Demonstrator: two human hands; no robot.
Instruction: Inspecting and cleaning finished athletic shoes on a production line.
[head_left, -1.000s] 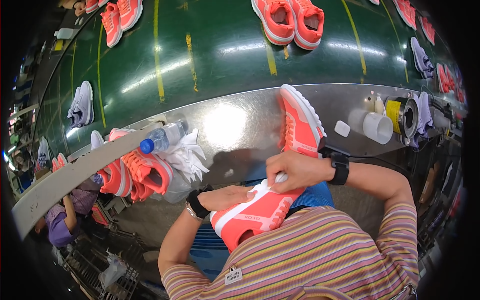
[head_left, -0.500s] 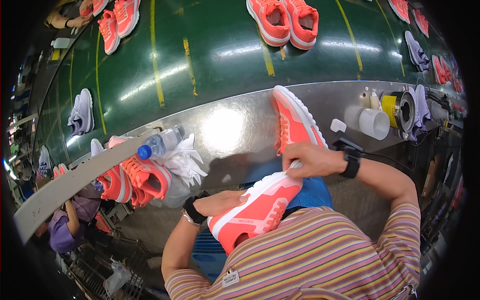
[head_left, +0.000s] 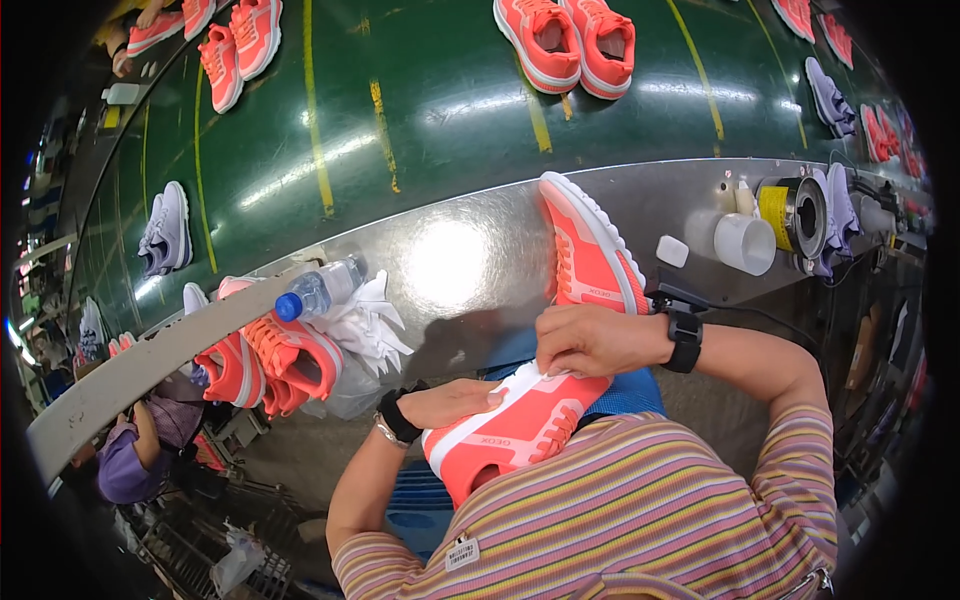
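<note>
A coral sneaker [head_left: 515, 430] with a white sole lies on its side against my body, its sole edge facing away from me. My left hand [head_left: 452, 404] is closed round the heel end of the sole. My right hand [head_left: 598, 340] has its fingers pinched together at the sole edge nearer the toe; whatever they hold, if anything, is hidden. Just beyond, a second coral sneaker [head_left: 585, 250] rests on its side on the metal ledge [head_left: 480, 225], toe pointing away.
A green conveyor [head_left: 430, 130] with yellow lines carries coral shoes [head_left: 565, 45] and lilac shoes [head_left: 165, 230]. On the left are a water bottle [head_left: 320, 288], white cloths [head_left: 365, 325] and more coral shoes [head_left: 290, 350]. A white cup [head_left: 745, 245] and a tin [head_left: 795, 215] stand right.
My right hand has shifted left along the sole edge, toward my left hand. The held sneaker has barely moved. At the far left, another person's hand has moved among the coral shoes.
</note>
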